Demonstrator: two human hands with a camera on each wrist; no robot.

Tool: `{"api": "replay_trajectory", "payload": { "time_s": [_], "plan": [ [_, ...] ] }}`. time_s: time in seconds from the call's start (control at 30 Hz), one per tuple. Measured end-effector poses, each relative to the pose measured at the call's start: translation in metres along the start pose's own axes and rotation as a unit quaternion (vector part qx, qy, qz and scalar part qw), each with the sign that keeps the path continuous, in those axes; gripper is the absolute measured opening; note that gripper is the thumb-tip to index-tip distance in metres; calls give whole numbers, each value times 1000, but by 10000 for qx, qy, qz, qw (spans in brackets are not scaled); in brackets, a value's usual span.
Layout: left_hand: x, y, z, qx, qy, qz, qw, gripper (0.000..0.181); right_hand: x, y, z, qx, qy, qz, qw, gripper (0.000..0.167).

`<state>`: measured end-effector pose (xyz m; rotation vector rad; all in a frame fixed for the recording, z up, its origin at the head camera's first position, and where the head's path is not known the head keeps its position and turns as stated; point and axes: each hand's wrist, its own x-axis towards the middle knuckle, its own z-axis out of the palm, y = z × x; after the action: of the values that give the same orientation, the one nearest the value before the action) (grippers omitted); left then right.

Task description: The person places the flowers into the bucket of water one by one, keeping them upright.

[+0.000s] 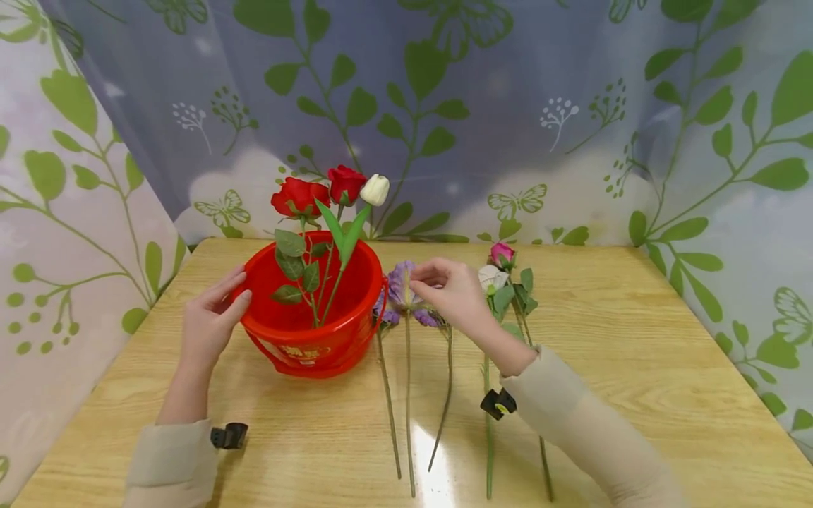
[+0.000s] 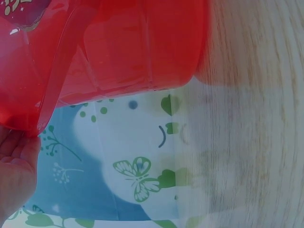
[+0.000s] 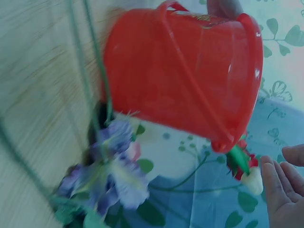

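Observation:
A red bucket (image 1: 346, 346) stands upright on the table with two red roses (image 1: 300, 197) and a white tulip (image 1: 375, 190) in it. My left hand (image 1: 208, 321) touches the left side of its rim with fairly straight fingers and thumb. In the left wrist view, fingertips (image 2: 28, 148) meet the bucket's rim edge. My right hand (image 1: 454, 291) hovers right of the bucket, above a purple iris-like flower (image 1: 400, 284) lying on the table. Nothing shows between its fingers and thumb in the right wrist view, where the flower (image 3: 121, 178) lies apart from them.
A white flower (image 1: 492, 279), partly hidden by my right arm, and a pink rose (image 1: 502, 255) lie farther right. Several stems point toward the front of the wooden table (image 1: 635, 353). A leaf-patterned curtain (image 1: 508, 127) hangs behind the table.

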<state>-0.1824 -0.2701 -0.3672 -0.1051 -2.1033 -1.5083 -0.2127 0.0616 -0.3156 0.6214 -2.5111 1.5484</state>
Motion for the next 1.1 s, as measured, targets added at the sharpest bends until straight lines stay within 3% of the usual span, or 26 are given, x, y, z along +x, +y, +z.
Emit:
{"api": "replay_trajectory", "payload": {
  "time_s": [0.4,1.1],
  "plan": [
    [-1,3,2,-86,-17,-91,9999,32,-20,33,-37,-399,249,367,9982,13],
    [-1,1,0,25,-41,-22,10000,34,-54,83,-79,-1060,399,998,9885,18]
  ]
}}
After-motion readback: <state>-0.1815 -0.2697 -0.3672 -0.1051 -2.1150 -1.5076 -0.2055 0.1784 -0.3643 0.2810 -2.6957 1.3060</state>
